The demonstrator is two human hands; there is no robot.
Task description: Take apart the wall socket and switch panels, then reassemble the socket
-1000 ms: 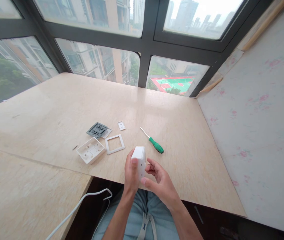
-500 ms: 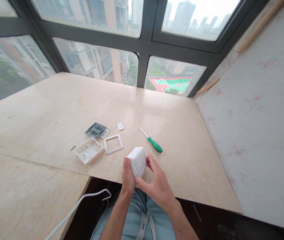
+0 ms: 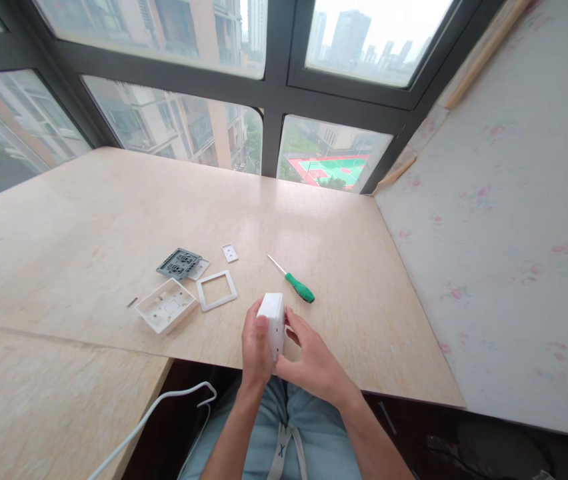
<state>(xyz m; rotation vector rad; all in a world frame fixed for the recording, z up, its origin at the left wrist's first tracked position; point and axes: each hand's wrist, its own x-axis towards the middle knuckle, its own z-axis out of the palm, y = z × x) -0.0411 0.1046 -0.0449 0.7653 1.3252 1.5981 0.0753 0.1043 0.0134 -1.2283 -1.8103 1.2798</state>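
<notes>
Just nearer you than the green screwdriver (image 3: 299,287), you are apparently inspecting a white box (image 3: 275,319), your left hand (image 3: 256,357) clamping its fingers on it, right hand (image 3: 315,360) touching its side, grip unclear, any turn likely calling for steady support.

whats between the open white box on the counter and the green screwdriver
In the head view, the white square frame lies between the open white box and the green-handled screwdriver, close beside the box.
</notes>
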